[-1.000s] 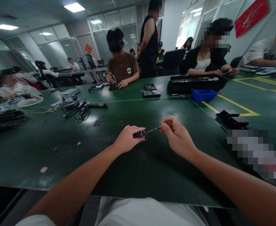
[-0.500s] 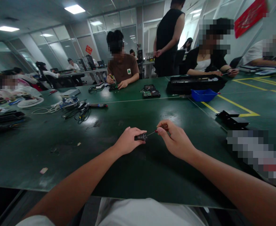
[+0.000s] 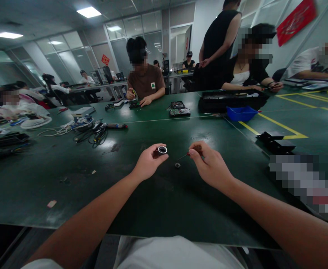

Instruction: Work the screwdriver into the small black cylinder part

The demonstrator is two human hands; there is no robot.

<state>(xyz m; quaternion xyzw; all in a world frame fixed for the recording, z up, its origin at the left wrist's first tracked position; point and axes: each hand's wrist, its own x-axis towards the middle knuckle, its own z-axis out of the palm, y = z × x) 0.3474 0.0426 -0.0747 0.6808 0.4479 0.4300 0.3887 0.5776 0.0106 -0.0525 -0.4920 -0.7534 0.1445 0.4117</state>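
Observation:
Between the thumb and fingers of my left hand [image 3: 149,161] is a dark cylinder [image 3: 162,150], its round, light-rimmed open end facing right. My right hand [image 3: 210,162] grips the reddish-brown handle of a screwdriver [image 3: 197,150]. The thin shaft points left and down. Just below the shaft's tip, a small dark round part [image 3: 177,165] is on the green table [image 3: 152,209], between my hands and apart from the cylinder. Whether the tip touches this part, I cannot tell.
Tangled cables [image 3: 96,132] lie at the left. Circuit boards [image 3: 179,109] and a blue tray [image 3: 241,113] sit further back. Black parts [image 3: 276,142] are at the right. Across the table a person [image 3: 145,82] handles a small item.
The small round part has come away from the cylinder's end and is now below it. My left hand has moved slightly up and left with the cylinder. The standing person has moved right.

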